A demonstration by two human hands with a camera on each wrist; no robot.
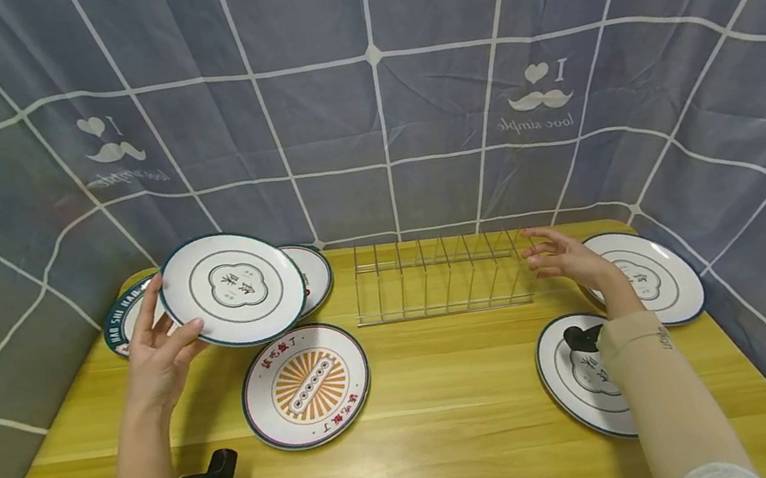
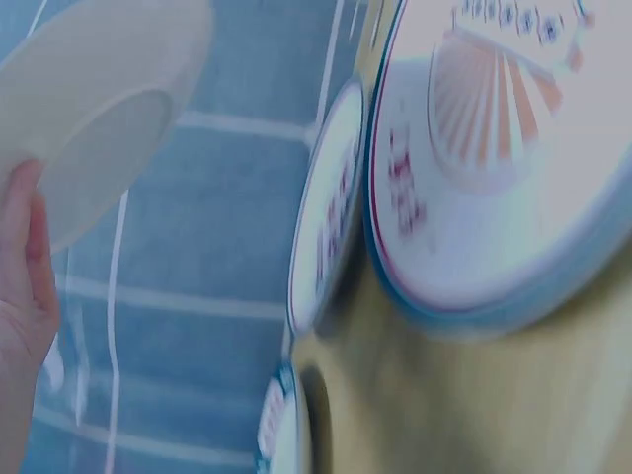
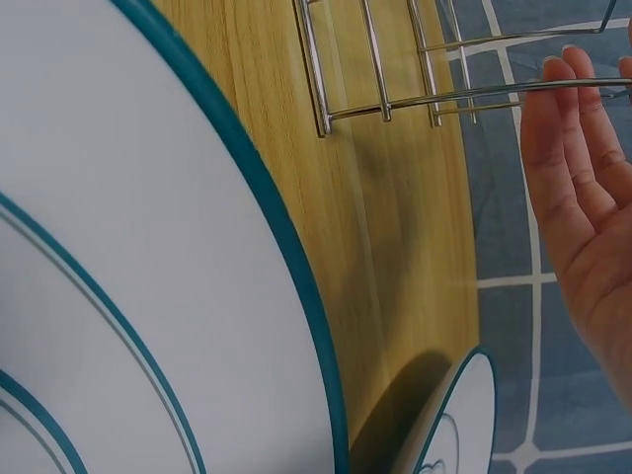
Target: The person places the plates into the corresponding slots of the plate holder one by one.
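My left hand [image 1: 158,359] holds a white plate [image 1: 232,290] with a dark rim by its left edge, thumb on the face and fingers at the rim. The plate is raised and tilted above the table, and its pale underside shows in the left wrist view. My right hand [image 1: 572,260] is at the right end of a wire plate rack [image 1: 445,313]. In the right wrist view its fairly straight fingers [image 3: 555,148] touch the rack's end wire. Where the right thumb lies is hidden there. No plate stands in the rack.
A plate with an orange sunburst [image 1: 307,385] lies left of centre. Behind the held plate are a green-rimmed plate [image 1: 114,324] and another white one [image 1: 316,275]. Two white plates, one farther back [image 1: 675,283] and one nearer [image 1: 564,365], lie by my right arm. A grey curtain [image 1: 331,112] surrounds the table.
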